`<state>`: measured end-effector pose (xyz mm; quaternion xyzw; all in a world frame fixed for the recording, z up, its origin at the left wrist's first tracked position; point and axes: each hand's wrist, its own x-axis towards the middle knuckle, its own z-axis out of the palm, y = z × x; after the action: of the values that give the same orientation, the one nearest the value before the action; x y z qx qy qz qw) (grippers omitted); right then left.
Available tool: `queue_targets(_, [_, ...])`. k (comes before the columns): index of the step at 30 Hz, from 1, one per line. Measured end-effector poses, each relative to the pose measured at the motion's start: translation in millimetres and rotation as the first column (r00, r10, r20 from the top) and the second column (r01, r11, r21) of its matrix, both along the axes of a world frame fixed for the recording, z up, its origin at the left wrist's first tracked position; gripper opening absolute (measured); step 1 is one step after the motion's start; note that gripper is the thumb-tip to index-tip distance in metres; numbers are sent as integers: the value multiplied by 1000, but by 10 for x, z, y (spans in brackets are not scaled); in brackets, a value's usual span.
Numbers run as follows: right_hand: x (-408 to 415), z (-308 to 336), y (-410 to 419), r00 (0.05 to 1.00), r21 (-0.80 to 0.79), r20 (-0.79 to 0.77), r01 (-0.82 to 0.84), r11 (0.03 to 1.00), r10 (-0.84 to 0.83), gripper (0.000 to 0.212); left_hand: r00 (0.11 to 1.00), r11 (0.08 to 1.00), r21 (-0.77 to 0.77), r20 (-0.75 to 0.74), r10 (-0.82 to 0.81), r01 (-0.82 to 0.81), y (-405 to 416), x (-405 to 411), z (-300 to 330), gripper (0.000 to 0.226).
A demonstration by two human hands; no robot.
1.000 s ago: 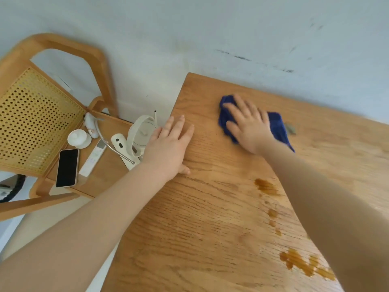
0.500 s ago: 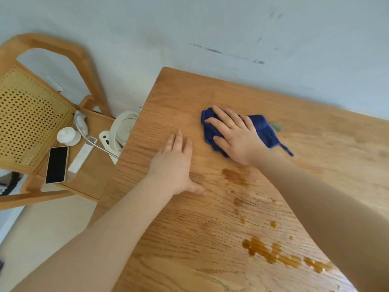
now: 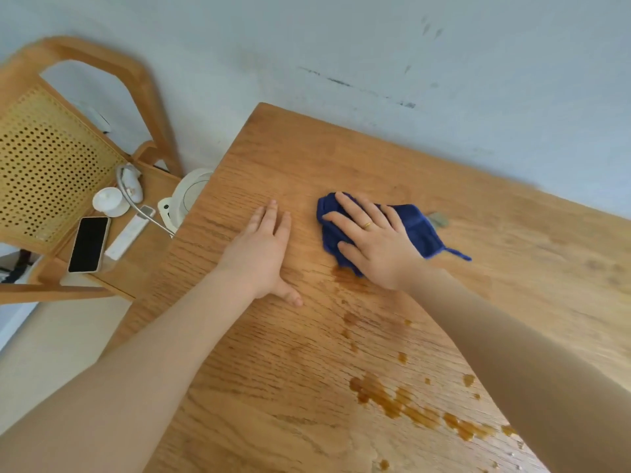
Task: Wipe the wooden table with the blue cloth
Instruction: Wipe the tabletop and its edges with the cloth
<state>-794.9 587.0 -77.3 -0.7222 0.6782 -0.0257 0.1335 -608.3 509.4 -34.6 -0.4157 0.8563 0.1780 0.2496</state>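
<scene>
grip: right hand (image 3: 375, 244) flat, fingers spread, palm pressing down on the blue cloth (image 3: 415, 227); not closed around it, only pinning it to the worktop (image 3: 341, 145)
left grip: left hand (image 3: 263, 250) flat on bare wood, fingers together, thumb out, holding nothing, looks like bracing
cloth position: bunched under right palm, mid worktop toward the wall side; a thin tail trails out to the right
spill: brown liquid spill (image 3: 409, 404) in a chain of puddles near the bottom, smaller drops running up to a wet patch touching the cloth's near edge
risk 1: bunched cloth likely smears liquid rather than lifting it, streaks along the grain
risk 2: flat palm only, so cloth may slide out or roll under the hand on a fast stroke
risk 3: pushing puddles leftward could send liquid over the left edge onto the wooden chair (image 3: 102, 73); phone (image 3: 89, 244), white remote (image 3: 128, 233) and small white lidded dish (image 3: 109, 199) sit on its seat, just beside that edge
risk 4: right forearm passes over the drops, may drag through them
small object: grey blurred bit (image 3: 438, 220) just past the cloth, cannot tell what; could get swept
edges: left edge and far-left corner near both hands; far edge runs along the wall
open room: wide bare wood to the right and toward the wall; safest strokes go that way or toward the body
</scene>
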Motion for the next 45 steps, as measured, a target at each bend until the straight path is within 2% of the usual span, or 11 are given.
queue_targets(2, [-137, 3, -140, 999, -17, -27, 20, 1000, -21, 54, 1000, 1000, 7, -5, 2, -2, -6, 6, -4, 143])
queue_targets(9, [-516, -65, -816, 879, -24, -17, 475, 879, -476, 47, 1000, 1000, 22, -9, 3, -3, -21, 37, -77, 144])
queue_targets(11, [-389, -43, -747, 878, -23, -6, 479, 878, -479, 47, 1000, 1000, 21, -23, -1, 1, -30, 33, -67, 143])
queue_targets(16, [231, 0, -25, 973, -40, 16, 230, 972, -230, 50, 999, 999, 24, -2, -36, 36, -16, -15, -21, 136])
queue_targets(19, [131, 55, -74, 985, 18, 20, 172, 985, -173, 48, 997, 998, 21, 39, -65, 65, -23, -59, 16, 133])
queue_targets(21, [-85, 41, -249, 964, 11, -2, 265, 964, -265, 46, 996, 997, 20, 36, -76, 76, -22, -51, 4, 133])
queue_targets(26, [-583, -20, -622, 799, -25, -19, 600, 800, -600, 45, 997, 996, 32, 9, -78, 78, -45, -16, -50, 133])
queue_targets(29, [-377, 31, -561, 798, -35, 25, 603, 797, -602, 51, 997, 997, 39, 8, -71, 71, -41, -18, -48, 133])
queue_targets(34, [176, 93, 92, 920, 21, 100, 380, 925, -380, 56, 999, 997, 53, -12, -50, 51, -34, -24, -30, 132])
queue_targets(38, [-33, 88, 169, 949, 40, 127, 287, 957, -290, 64, 998, 997, 63, -34, -51, 53, -27, 18, -43, 131])
queue_targets(45, [-829, 55, -482, 791, -15, 113, 606, 795, -601, 58, 998, 998, 45, -21, -52, 53, -57, 33, -54, 131])
